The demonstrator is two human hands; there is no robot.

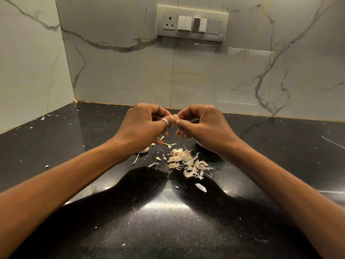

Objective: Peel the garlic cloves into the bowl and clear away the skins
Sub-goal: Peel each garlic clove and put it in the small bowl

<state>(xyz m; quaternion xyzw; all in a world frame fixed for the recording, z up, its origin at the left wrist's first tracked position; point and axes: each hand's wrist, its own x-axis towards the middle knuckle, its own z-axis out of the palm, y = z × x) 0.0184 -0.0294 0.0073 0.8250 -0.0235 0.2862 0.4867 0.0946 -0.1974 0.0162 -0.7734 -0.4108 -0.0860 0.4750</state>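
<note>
Black glossy surface (pixel 74 146) carries a skins pile (pixel 188 163), and at its twelve o'clock the left hand (pixel 143 124) and right hand (pixel 203 124) both pinch one garlic clove (pixel 176 117), probably light, firm and slippery, best gripped at its ends.

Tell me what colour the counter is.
Glossy black with pale specks; the counter shows best in the head view.

A: Any lettering to read?
B: None. The switch panel (pixel 192 23) on the wall, above and beyond the left hand (pixel 141 126) and right hand (pixel 203 126), shows blank rockers and a socket (pixel 170 22) with no legible marking.
A: The ring (pixel 165 122) on the left hand?
B: A plain band; any mark is too small to tell.
</note>
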